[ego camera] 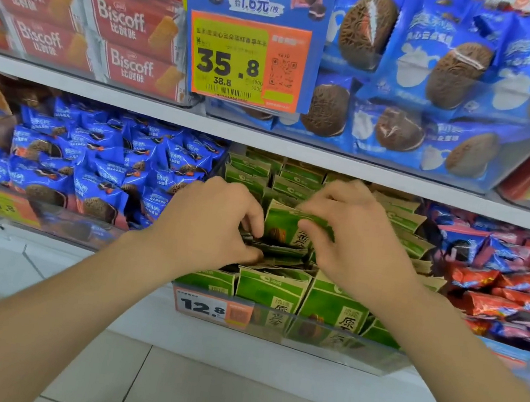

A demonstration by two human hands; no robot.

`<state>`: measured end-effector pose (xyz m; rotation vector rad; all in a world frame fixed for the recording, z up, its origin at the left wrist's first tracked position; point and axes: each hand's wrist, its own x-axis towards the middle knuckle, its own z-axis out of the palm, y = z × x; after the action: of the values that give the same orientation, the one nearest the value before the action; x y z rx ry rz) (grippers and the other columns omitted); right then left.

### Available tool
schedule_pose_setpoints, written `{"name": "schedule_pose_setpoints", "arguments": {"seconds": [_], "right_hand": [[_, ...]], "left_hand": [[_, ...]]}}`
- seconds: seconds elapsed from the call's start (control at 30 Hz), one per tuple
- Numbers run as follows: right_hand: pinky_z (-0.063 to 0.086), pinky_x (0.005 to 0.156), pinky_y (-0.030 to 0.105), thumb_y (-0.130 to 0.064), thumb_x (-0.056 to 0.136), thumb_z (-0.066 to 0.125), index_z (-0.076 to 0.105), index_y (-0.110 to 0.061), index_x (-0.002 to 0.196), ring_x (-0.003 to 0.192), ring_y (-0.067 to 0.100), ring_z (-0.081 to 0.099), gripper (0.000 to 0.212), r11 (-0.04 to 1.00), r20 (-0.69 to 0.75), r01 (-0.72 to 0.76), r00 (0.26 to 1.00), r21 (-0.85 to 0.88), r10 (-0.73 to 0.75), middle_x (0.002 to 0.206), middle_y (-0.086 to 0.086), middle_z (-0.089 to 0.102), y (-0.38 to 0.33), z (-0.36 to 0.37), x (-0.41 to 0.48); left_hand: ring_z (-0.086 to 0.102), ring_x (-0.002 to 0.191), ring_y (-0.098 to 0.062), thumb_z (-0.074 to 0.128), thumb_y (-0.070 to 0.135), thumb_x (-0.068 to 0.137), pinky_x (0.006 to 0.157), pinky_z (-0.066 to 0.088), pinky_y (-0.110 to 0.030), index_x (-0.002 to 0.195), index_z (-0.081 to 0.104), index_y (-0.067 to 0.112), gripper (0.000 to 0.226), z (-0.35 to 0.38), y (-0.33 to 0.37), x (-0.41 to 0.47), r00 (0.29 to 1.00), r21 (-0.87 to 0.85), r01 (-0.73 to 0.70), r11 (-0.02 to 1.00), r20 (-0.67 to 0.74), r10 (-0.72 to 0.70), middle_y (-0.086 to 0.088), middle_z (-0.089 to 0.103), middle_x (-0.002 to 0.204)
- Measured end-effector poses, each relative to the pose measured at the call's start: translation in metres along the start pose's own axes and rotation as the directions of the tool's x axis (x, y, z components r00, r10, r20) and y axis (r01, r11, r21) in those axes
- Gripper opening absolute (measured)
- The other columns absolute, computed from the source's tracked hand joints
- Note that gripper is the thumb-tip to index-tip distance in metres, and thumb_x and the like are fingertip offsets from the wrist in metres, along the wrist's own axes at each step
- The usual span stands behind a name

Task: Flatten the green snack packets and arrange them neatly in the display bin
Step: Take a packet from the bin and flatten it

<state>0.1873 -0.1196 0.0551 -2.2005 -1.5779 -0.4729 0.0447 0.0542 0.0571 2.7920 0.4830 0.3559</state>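
Left fingertips are buried among packets, so the grasp is partly hidden. The lower half of the raised green packet (pixel 282 224) is covered by folded ones in front. Both forearms reach in from below. Left hand (pixel 214 224): curled, knuckles up, fingers hooked on that packet's left edge. Right hand (pixel 356 235): pinches its top right edge. The packet stands mid-way in the clear display bin (pixel 355 355) on the lower shelf. Bin tag (pixel 207 307) reads 12.8. Above: yellow tag (pixel 229 62) reads 35.8; red Biscoff boxes (pixel 122 21).
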Motion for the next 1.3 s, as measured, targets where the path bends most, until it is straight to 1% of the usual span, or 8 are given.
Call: {"name": "schedule_pose_setpoints", "arguments": {"seconds": [0.13,0.23,0.4,0.53,0.77,1.0,1.13,1.3], "right_hand": [[0.055,0.091,0.037,-0.023,0.096,0.076,0.079,-0.026,0.095,0.085,0.026,0.068,0.005,0.991,0.131,-0.128,0.983,-0.043,0.132,0.087,-0.001,0.076,-0.001,0.003,0.011],[0.057,0.073,0.038,-0.018,0.095,0.076,0.061,-0.027,0.068,0.071,0.024,0.055,0.032,0.984,0.157,-0.150,0.974,-0.097,0.164,0.067,-0.003,0.062,0.001,0.007,0.017],[0.051,0.063,0.035,-0.025,0.107,0.060,0.063,-0.024,0.081,0.062,0.010,0.054,0.026,0.996,0.353,-0.092,0.931,-0.009,0.089,0.070,-0.009,0.060,-0.007,0.008,0.017],[0.053,0.088,0.032,-0.052,0.092,0.075,0.050,-0.042,0.138,0.109,0.007,0.069,0.052,0.960,0.405,-0.222,0.904,0.173,0.136,0.121,-0.006,0.074,-0.005,-0.013,0.001],[0.047,0.113,0.042,-0.053,0.084,0.085,0.056,-0.033,0.146,0.138,0.019,0.054,0.072,0.988,0.494,-0.146,0.864,0.056,0.100,0.147,-0.009,0.062,-0.010,-0.026,0.007],[0.049,0.111,0.045,-0.052,0.093,0.075,0.066,-0.029,0.142,0.136,0.016,0.057,0.055,0.987,0.515,-0.160,0.848,0.029,0.123,0.143,-0.008,0.067,-0.017,-0.025,0.007],[0.045,0.097,0.023,-0.034,0.105,0.064,0.068,-0.027,0.141,0.106,-0.004,0.064,0.036,0.979,0.564,-0.191,0.817,0.070,0.119,0.124,-0.016,0.073,-0.018,-0.031,0.007],[0.048,0.114,0.036,-0.017,0.100,0.068,0.070,-0.022,0.139,0.130,0.017,0.063,0.040,0.980,0.514,-0.200,0.842,0.012,0.166,0.138,-0.003,0.070,-0.017,-0.011,0.007]], "left_hand": [[0.061,0.092,-0.011,0.083,0.040,0.086,0.078,0.048,-0.031,0.098,0.081,0.042,0.012,0.011,0.003,0.003,1.000,0.029,-0.018,0.999,-0.011,0.018,0.023,0.059,0.082],[0.065,0.098,-0.017,0.076,0.036,0.093,0.081,0.052,-0.034,0.102,0.083,0.039,0.011,0.018,0.004,0.008,0.999,0.038,-0.038,0.999,-0.002,0.038,0.016,0.070,0.096],[0.054,0.069,-0.019,0.071,0.041,0.100,0.066,0.042,-0.034,0.078,0.081,0.031,0.026,0.026,-0.002,0.010,1.000,-0.016,-0.013,1.000,0.014,0.014,0.009,0.059,0.065],[0.047,0.056,-0.009,0.075,0.047,0.096,0.063,0.041,-0.031,0.069,0.080,0.034,0.030,0.022,-0.004,0.010,0.999,-0.185,0.023,0.982,-0.039,-0.031,0.010,0.052,0.046],[0.056,0.061,0.007,0.084,0.059,0.081,0.053,0.037,-0.008,0.083,0.085,0.037,0.022,-0.004,-0.003,0.003,0.971,-0.292,-0.037,0.956,0.217,0.104,0.013,0.068,0.060],[0.045,0.066,-0.003,0.077,0.074,0.077,0.065,0.037,-0.027,0.099,0.084,0.038,0.043,-0.004,-0.005,0.005,0.966,-0.113,-0.146,0.983,0.200,0.166,0.031,0.057,0.061],[0.047,0.062,0.003,0.078,0.077,0.073,0.074,0.055,-0.035,0.105,0.082,0.041,0.048,-0.021,-0.001,-0.002,0.966,0.015,-0.159,0.987,0.208,0.152,0.055,0.045,0.061],[0.052,0.078,-0.003,0.076,0.067,0.083,0.080,0.055,-0.033,0.104,0.081,0.045,0.030,-0.016,0.000,-0.007,0.975,0.134,-0.196,0.971,0.131,0.178,0.026,0.051,0.065]]}}
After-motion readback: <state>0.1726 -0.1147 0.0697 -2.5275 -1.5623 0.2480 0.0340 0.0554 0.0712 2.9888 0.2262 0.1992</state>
